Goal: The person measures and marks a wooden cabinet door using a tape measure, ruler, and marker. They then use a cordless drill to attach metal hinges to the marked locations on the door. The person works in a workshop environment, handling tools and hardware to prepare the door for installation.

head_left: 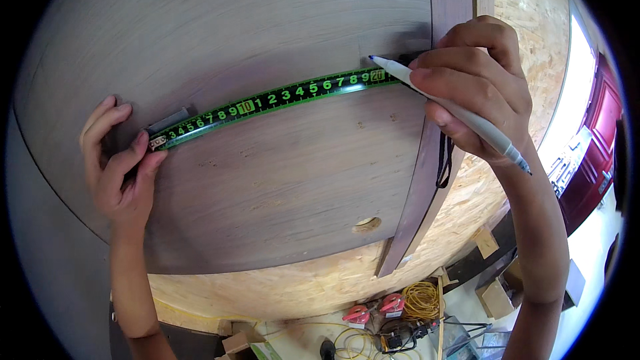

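A black and green tape measure (287, 97) stretches across a grey-brown wooden panel (280, 180). My left hand (123, 163) pinches the metal hook end of its blade at the left, next to a small grey bar-shaped piece (168, 121) on the panel. In my right hand (477, 87) is a white marker pen (470, 120), its blue tip close to the panel just above the blade. That hand also covers the right end of the tape; its case is mostly hidden, and a black wrist strap (445, 160) hangs below.
A narrow wooden strip (417, 207) runs along the panel's right side. Low in the panel is a round hole (367, 225). Behind is a chipboard wall (320, 280). Below lie red tools (392, 303), a coiled yellow cord (421, 300) and cardboard boxes (497, 297). A red door (600, 133) stands far right.
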Demonstrator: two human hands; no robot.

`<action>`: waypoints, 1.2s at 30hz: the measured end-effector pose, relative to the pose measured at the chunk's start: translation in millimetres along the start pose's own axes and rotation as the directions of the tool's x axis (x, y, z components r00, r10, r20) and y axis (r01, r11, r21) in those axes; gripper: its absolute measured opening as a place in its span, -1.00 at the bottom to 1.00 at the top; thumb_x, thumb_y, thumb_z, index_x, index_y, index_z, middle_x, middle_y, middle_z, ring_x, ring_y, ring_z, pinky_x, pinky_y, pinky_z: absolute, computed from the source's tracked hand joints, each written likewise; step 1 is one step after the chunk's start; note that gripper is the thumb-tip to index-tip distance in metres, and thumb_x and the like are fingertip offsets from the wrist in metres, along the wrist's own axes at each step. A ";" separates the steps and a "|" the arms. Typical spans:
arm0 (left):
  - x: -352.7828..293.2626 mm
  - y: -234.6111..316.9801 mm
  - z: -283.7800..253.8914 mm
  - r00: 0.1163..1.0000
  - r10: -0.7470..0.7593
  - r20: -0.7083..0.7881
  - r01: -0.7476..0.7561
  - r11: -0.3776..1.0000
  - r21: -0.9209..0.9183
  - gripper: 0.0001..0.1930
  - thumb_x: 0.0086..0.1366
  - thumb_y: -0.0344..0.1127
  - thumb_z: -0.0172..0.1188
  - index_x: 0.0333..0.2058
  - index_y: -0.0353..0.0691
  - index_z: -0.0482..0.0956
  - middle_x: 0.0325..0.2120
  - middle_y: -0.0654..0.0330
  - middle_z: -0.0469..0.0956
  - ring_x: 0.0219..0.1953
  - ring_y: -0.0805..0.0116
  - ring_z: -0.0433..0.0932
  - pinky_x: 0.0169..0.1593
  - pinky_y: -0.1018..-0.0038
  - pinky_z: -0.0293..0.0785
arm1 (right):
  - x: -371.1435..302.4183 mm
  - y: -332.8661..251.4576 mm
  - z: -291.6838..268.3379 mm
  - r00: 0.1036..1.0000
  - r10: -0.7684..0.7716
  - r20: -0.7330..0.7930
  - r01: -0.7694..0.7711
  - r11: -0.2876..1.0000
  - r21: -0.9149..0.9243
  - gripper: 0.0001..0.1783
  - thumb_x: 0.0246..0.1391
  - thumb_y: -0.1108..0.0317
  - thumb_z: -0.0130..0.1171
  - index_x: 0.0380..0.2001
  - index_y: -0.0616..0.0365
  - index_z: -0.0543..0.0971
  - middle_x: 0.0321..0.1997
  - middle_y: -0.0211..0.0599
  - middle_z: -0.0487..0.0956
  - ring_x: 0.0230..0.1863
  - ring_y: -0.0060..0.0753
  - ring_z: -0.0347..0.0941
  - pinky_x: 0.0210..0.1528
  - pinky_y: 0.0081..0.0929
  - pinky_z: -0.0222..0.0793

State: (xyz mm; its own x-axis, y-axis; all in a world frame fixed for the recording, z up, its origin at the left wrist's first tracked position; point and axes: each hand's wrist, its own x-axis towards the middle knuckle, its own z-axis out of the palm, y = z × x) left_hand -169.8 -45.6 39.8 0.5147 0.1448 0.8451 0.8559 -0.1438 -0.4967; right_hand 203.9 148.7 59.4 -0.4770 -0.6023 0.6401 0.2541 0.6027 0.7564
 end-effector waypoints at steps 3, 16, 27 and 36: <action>-0.3 -0.5 1.2 1.000 0.004 0.013 -0.004 1.000 0.002 -0.82 0.13 -0.34 0.41 -0.34 -0.20 0.58 0.04 0.03 0.51 0.24 -0.12 0.38 0.27 0.07 0.38 | -0.8 0.9 0.8 1.000 -0.005 -0.002 0.005 1.000 0.007 -0.73 0.21 0.07 0.19 -0.18 -0.03 0.61 -0.30 -0.35 0.67 -0.16 -0.26 0.48 -0.09 -0.38 0.40; -4.4 -4.1 0.6 0.999 0.031 0.028 -0.030 0.999 -0.010 -0.84 0.19 -0.41 0.35 -0.27 -0.21 0.57 0.10 -0.01 0.47 0.26 -0.15 0.35 0.30 0.04 0.32 | 9.0 4.2 -7.9 0.997 -0.004 0.074 0.000 0.998 0.059 -0.68 0.22 0.10 0.19 -0.22 0.15 0.62 -0.36 -0.26 0.66 -0.29 -0.25 0.55 -0.11 -0.34 0.44; -3.7 -5.2 2.0 0.998 0.060 0.032 -0.060 0.998 0.007 -0.86 0.23 -0.41 0.32 -0.25 -0.21 0.57 0.10 -0.04 0.48 0.27 -0.13 0.35 0.32 0.04 0.29 | 9.3 16.9 5.3 0.993 -0.073 -0.096 0.087 0.985 0.151 -0.77 0.09 0.21 0.33 -0.35 0.17 0.66 -0.41 -0.33 0.68 -0.40 -0.41 0.58 -0.24 -0.44 0.38; -4.7 -4.1 0.5 0.997 0.062 0.037 -0.064 0.997 0.047 -0.86 0.25 -0.40 0.30 -0.26 -0.27 0.55 0.10 -0.06 0.48 0.27 -0.15 0.35 0.32 0.01 0.27 | 12.7 23.2 21.4 0.931 -0.181 -0.317 0.228 0.967 0.116 -0.78 -0.01 0.24 0.41 -0.38 0.16 0.68 -0.44 -0.38 0.67 -0.43 -0.42 0.58 -0.29 -0.48 0.37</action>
State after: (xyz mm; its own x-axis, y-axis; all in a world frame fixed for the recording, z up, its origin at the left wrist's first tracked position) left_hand -175.7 -45.2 37.8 0.5685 0.1717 0.8046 0.8226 -0.1066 -0.5585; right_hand 185.7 166.3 82.2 -0.2235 -0.8358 0.5015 0.0392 0.5064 0.8614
